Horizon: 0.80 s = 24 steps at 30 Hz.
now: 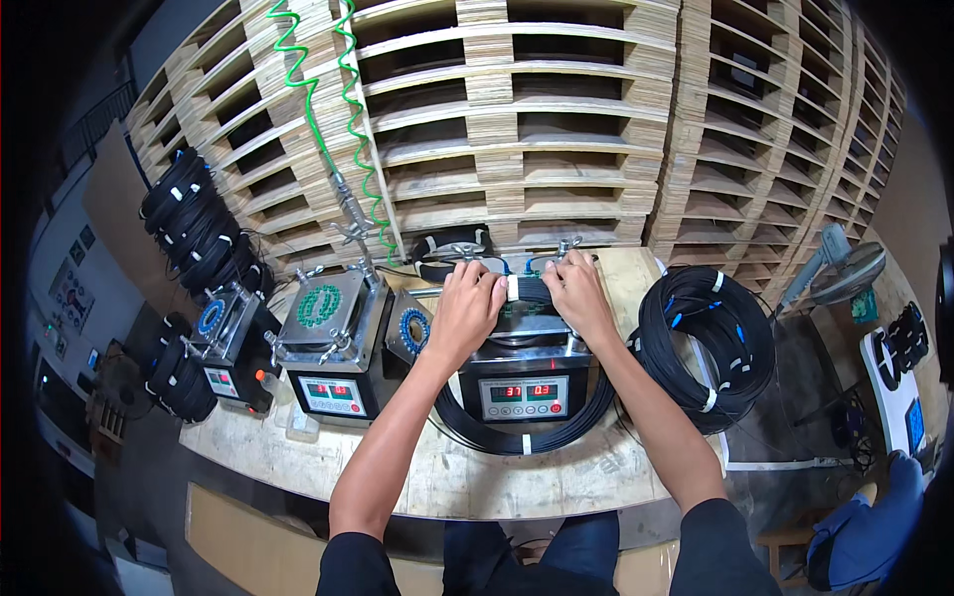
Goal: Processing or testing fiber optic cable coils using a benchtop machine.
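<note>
Both hands at the far side of the middle machine point(522, 370), a dark box with a lit red display, set on the pale wooden table point(646, 469). Left hand point(471, 303) over its left rear corner, right hand point(576, 293) over its right rear, backs up, forearms reaching in from the lower edge and flanking the box. Between them a short stretch of black cable bundle point(536, 290) runs crosswise, left to right, so its long axis lies square to the forearms; the stretch is just inward of each thumb, to the right of the left one and to the left of the right one. Left hand the nearer to the white tie point(513, 288) on that stretch; otherwise the two are about level. Fingers of both bent, tips turned down and away behind the knuckles; cannot tell whether they are clamped on the bundle or only resting against it. Two blue connectors point(507, 267) stand just beyond, in the gap between the hands. A black cable loop point(487, 433) curves around the near side of the machine on the table (probably one piece with the bundle, though the sides are partly hidden by the forearms). A larger black coil point(747, 333) sits to the right, apart from the right hand.
</note>
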Each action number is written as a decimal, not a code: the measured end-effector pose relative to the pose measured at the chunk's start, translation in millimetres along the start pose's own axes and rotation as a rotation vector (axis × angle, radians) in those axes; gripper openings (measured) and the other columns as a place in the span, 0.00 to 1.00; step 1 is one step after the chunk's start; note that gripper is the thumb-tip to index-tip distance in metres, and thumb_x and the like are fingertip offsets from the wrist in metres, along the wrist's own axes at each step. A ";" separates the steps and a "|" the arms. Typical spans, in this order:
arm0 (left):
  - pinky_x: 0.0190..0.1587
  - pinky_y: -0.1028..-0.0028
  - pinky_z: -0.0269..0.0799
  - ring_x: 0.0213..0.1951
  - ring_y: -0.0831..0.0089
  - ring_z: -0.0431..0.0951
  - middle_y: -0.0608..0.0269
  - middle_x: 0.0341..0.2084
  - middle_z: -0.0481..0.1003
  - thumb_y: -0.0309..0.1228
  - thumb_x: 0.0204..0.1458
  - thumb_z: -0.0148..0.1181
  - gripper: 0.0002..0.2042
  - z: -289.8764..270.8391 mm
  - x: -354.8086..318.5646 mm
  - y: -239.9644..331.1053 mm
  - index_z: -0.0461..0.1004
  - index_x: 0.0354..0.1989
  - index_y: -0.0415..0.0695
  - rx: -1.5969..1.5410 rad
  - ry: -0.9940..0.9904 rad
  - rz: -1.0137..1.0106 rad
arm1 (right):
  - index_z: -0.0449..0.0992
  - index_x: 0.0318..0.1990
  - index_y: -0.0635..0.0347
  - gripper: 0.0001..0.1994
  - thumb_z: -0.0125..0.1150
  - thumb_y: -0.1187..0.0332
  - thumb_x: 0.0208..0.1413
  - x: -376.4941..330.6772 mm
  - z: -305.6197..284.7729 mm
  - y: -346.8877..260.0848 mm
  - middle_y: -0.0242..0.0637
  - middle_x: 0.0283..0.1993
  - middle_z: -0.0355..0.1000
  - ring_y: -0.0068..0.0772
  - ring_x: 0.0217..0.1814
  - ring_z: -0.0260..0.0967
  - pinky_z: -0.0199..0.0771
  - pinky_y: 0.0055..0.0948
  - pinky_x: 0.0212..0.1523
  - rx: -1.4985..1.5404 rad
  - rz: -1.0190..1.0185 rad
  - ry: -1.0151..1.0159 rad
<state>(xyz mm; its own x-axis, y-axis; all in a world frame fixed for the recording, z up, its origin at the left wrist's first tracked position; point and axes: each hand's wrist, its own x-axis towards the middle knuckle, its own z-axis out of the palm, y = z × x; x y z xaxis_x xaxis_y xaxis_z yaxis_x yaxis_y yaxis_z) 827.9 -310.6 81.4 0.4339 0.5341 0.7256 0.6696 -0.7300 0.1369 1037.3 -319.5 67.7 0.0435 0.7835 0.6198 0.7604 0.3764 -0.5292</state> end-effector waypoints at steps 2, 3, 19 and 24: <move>0.44 0.58 0.68 0.39 0.52 0.74 0.51 0.34 0.75 0.34 0.65 0.51 0.12 -2.0 -2.2 -0.9 0.77 0.36 0.38 -0.014 -0.006 -0.040 | 0.82 0.35 0.72 0.16 0.58 0.64 0.62 -0.7 -0.4 -6.6 0.51 0.41 0.73 0.53 0.47 0.67 0.68 0.49 0.50 -0.016 -0.013 0.015; 0.44 0.58 0.68 0.39 0.52 0.74 0.51 0.34 0.75 0.34 0.65 0.51 0.12 -0.6 -2.3 0.1 0.77 0.36 0.38 -0.013 -0.004 -0.044 | 0.81 0.34 0.73 0.17 0.58 0.63 0.63 -1.4 -2.0 -7.5 0.50 0.40 0.73 0.53 0.47 0.67 0.67 0.49 0.50 -0.043 -0.020 0.035; 0.40 0.48 0.69 0.38 0.37 0.76 0.39 0.31 0.77 0.37 0.67 0.44 0.14 -2.0 -0.6 -1.4 0.73 0.40 0.39 -0.249 -0.042 -0.343 | 0.84 0.34 0.66 0.18 0.55 0.59 0.64 -6.4 -3.4 -5.0 0.51 0.41 0.74 0.53 0.47 0.69 0.70 0.46 0.51 -0.045 0.065 0.027; 0.42 0.49 0.71 0.39 0.39 0.77 0.40 0.32 0.78 0.37 0.66 0.45 0.14 -6.2 0.0 -5.3 0.74 0.42 0.40 -0.303 -0.110 -0.361 | 0.85 0.37 0.68 0.17 0.60 0.59 0.60 0.9 5.5 6.3 0.60 0.42 0.73 0.57 0.50 0.67 0.68 0.46 0.55 0.022 0.042 0.076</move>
<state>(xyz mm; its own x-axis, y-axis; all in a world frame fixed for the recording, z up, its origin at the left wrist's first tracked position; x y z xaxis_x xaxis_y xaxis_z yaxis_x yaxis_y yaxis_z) 820.6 -309.4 84.9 0.2784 0.8064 0.5217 0.5902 -0.5721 0.5694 1038.6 -313.7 61.7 0.1245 0.7596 0.6383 0.7424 0.3555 -0.5678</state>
